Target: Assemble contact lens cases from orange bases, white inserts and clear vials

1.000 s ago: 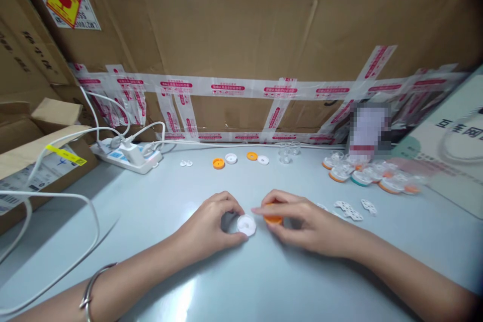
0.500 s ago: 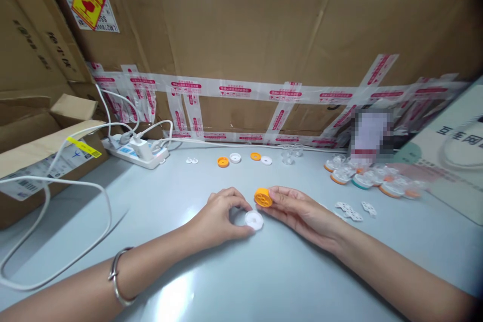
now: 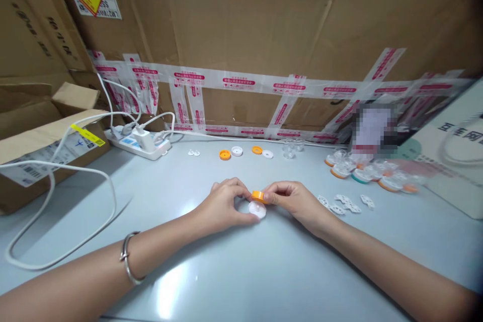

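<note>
Over the middle of the grey table, my left hand (image 3: 228,205) is closed on a round white plastic disc (image 3: 257,210), thumb at its near edge and fingers at its far side. My right hand (image 3: 294,202) pinches a round orange plastic cap (image 3: 258,196), tilted so that mostly its side wall shows. The cap is right at the far edge of the white disc; whether the two touch I cannot tell. Beyond my hands lie another orange cap (image 3: 225,155), a white cap (image 3: 237,151), an orange ring (image 3: 257,150) and a white ring (image 3: 267,154).
Several white perforated plates (image 3: 347,203) lie right of my right hand. Behind them stand several clear-topped pieces with coloured bases (image 3: 361,176). Clear parts (image 3: 289,151) and small white pieces (image 3: 193,153) sit farther back. A power strip (image 3: 141,143), a looped cable (image 3: 113,196) and cardboard boxes (image 3: 241,20) border the table.
My right hand has turned the orange cap from showing its ribbed face to mostly its side, bringing it over the white disc's far edge. The white disc has tilted slightly in my left hand.
</note>
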A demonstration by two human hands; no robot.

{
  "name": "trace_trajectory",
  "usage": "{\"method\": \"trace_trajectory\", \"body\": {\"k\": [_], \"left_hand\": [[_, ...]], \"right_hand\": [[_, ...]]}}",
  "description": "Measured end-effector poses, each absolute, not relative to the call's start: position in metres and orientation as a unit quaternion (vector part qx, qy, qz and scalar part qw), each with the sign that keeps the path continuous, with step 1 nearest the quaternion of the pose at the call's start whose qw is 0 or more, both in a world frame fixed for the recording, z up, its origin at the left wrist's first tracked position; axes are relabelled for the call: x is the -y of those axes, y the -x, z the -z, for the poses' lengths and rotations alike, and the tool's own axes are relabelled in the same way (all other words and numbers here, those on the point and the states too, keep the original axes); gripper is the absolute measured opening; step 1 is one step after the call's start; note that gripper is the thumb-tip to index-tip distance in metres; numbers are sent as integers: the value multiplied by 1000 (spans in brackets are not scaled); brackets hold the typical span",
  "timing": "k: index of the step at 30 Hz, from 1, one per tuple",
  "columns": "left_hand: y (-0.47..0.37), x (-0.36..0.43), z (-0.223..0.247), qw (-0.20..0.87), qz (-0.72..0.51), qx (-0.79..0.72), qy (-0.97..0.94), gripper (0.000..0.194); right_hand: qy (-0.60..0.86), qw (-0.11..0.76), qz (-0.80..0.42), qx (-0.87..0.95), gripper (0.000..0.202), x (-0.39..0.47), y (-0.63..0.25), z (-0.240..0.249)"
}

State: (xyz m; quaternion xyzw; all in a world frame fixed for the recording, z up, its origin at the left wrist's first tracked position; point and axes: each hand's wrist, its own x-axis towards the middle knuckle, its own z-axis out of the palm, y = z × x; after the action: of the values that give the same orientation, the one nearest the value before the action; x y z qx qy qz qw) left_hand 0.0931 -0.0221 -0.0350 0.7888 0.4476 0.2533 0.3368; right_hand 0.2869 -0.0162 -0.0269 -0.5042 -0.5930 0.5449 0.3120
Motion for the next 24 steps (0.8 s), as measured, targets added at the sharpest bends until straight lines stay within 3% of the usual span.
{"method": "trace_trajectory", "body": {"k": [7,24], "left_hand": [[-94,23,34,338,-257,-465,-777,30],[-93,22,38,320,-266,-443,-794,32]], "right_hand": [[496,300,-516,631,27,19,-284,24],[415,282,-399,768,12,25,-287,26]]}}
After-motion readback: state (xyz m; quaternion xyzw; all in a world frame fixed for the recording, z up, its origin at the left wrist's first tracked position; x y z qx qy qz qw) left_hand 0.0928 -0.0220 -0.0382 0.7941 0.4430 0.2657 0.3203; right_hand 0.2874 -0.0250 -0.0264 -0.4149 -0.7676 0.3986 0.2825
